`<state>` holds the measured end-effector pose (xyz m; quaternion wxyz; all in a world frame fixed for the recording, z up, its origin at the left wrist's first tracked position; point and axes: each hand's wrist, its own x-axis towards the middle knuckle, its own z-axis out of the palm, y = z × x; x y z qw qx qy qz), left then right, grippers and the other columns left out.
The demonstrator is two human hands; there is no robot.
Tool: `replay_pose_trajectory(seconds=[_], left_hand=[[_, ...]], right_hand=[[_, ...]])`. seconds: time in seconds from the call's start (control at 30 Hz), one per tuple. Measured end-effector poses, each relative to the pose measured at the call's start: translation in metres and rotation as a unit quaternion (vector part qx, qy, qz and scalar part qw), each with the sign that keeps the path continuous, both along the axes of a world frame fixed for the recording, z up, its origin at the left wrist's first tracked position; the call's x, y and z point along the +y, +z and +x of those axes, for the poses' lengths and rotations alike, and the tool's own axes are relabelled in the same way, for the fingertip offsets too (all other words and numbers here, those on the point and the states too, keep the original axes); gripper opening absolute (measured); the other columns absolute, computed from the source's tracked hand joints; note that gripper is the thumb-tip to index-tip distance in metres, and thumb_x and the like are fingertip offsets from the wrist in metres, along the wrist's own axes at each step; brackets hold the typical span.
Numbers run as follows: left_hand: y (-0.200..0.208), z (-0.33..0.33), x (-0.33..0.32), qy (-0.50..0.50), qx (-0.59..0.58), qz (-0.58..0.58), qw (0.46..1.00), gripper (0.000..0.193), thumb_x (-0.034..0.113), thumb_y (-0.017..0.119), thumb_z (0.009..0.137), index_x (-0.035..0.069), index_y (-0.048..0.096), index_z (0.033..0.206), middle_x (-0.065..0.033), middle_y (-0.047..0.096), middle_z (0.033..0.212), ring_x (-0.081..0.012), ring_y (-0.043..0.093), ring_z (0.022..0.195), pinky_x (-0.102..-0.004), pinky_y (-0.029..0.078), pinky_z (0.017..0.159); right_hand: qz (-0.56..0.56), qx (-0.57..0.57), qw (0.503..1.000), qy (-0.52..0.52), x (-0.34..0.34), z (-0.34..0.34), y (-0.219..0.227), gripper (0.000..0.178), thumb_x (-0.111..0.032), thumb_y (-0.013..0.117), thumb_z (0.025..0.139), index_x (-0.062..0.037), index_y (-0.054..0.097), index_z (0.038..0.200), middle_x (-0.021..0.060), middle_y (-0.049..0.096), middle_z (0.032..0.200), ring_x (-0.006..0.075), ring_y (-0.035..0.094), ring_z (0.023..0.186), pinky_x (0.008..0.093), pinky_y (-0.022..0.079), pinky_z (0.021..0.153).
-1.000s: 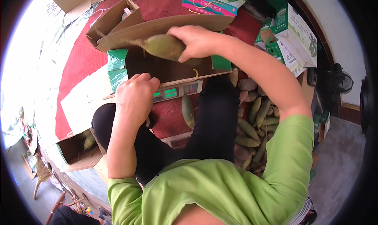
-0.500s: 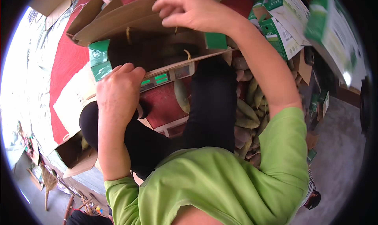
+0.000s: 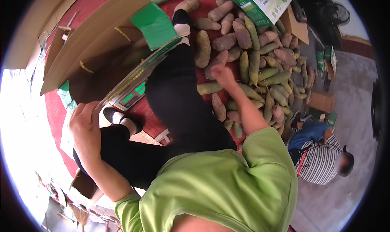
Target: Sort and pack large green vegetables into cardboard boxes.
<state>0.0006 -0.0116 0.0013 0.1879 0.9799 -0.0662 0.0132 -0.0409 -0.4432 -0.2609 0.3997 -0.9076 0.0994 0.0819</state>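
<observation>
Left grip [image 3: 84, 124]: clamped on the open carton [image 3: 99, 45], fingers over its near edge
Right grip [image 3: 224, 76]: curled against a reddish root [image 3: 219, 60]; cannot tell whether clamped
Reddish root: in the pile [image 3: 280, 79], right of the carton

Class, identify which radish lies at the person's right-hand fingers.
The pinkish, slanting radish, partly overlapped by the right hand; the green radish nearby lies lower in view, nearly level.

Free air over the root pile [image 3: 278, 78], black-trousered leg [image 3: 178, 94] between pile and carton [image 3: 99, 31]
</observation>
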Motion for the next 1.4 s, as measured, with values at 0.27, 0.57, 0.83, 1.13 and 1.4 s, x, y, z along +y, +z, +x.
replay_pose_trajectory(seconds=[0.27, 0.57, 0.83, 1.13, 1.4], left_hand=[[-0.001, 0.004, -0.005, 0.007, -0.015, 0.025, 1.0, 0.009, 0.001, 0.066, 0.079, 0.002, 0.067, 0.088, -0.0121, 0.06, 0.076, -0.028, 0.058, 0.07, -0.0354, 0.046, 0.064], [-0.002, 0.004, -0.004, 0.031, 0.011, -0.031, 0.999, 0.011, 0.0, 0.065, 0.076, 0.001, 0.068, 0.087, -0.0123, 0.058, 0.074, -0.0294, 0.059, 0.073, -0.0375, 0.046, 0.068], [0.003, 0.002, -0.003, 0.011, 0.026, -0.029, 0.999, 0.017, 0.0, 0.063, 0.075, 0.003, 0.068, 0.091, -0.0122, 0.059, 0.078, -0.0319, 0.059, 0.079, -0.0395, 0.048, 0.07], [0.002, -0.001, 0.003, -0.009, 0.018, 0.02, 1.0, 0.014, 0.004, 0.067, 0.075, 0.005, 0.069, 0.089, -0.0096, 0.058, 0.076, -0.0291, 0.058, 0.076, -0.0395, 0.048, 0.069], [-0.003, -0.003, 0.004, -0.026, -0.019, 0.077, 0.996, 0.012, 0.007, 0.063, 0.068, 0.012, 0.063, 0.079, -0.0029, 0.054, 0.075, -0.0221, 0.06, 0.077, -0.0368, 0.05, 0.063]], right_hand=[[-0.286, 0.064, 0.938, 0.188, 0.056, -0.046, -0.044, 0.056, -0.015, 0.074, 0.069, -0.013, 0.053, 0.121, 0.0055, 0.057, 0.114, 0.0273, 0.05, 0.114, 0.0443, 0.045, 0.087], [-0.344, 0.142, 0.871, 0.322, 0.078, -0.04, -0.071, 0.018, -0.018, 0.049, 0.087, -0.016, 0.061, 0.101, 0.0028, 0.059, 0.105, 0.0213, 0.054, 0.105, 0.0451, 0.041, 0.083], [-0.238, 0.083, 0.953, 0.166, 0.05, -0.036, -0.041, 0.055, -0.02, 0.076, 0.067, -0.0083, 0.057, 0.117, 0.01, 0.059, 0.115, 0.0295, 0.052, 0.113, 0.0438, 0.043, 0.091], [0.141, -0.118, 0.978, -0.101, -0.002, 0.031, 0.072, 0.054, 0.006, 0.069, 0.073, -0.0034, 0.048, 0.122, 0.0069, 0.058, 0.111, 0.0183, 0.057, 0.102, 0.0326, 0.047, 0.09], [0.267, -0.319, 0.908, 0.055, 0.051, 0.116, 0.284, 0.066, -0.009, 0.072, 0.082, 0.0041, 0.038, 0.137, 0.0178, 0.047, 0.137, 0.0263, 0.046, 0.127, 0.0399, 0.034, 0.108]])
